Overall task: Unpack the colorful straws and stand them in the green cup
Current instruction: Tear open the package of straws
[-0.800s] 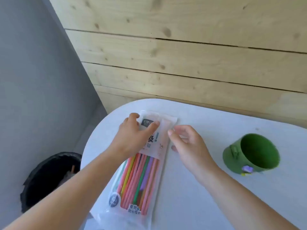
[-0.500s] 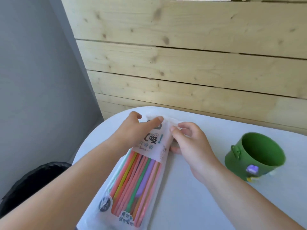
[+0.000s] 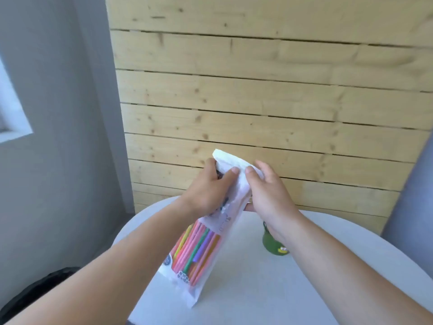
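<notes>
The left hand point(image 3: 206, 195) and right hand point(image 3: 269, 193) each pinch the top of the packet point(image 3: 226, 164). Flat on the table point(image 3: 304, 289) a moment ago, it is now raised near the left edge with the straws point(image 3: 196, 249) inside, so tearing likely follows. The green cup point(image 3: 273, 247) sits toward the far edge, partly behind the right wrist. Working room lies along the near edge.

One camera rides on the person's head and faces forward and down along both forearms. It sits close: the left hand point(image 3: 206, 191) and right hand point(image 3: 267, 193) fill the middle of the view and grip the straw packet point(image 3: 199, 254). The plank wall point(image 3: 257, 102) lies beyond the hands and the white table point(image 3: 257, 289) beneath them. The green cup point(image 3: 271, 245) shows behind the right wrist.
</notes>
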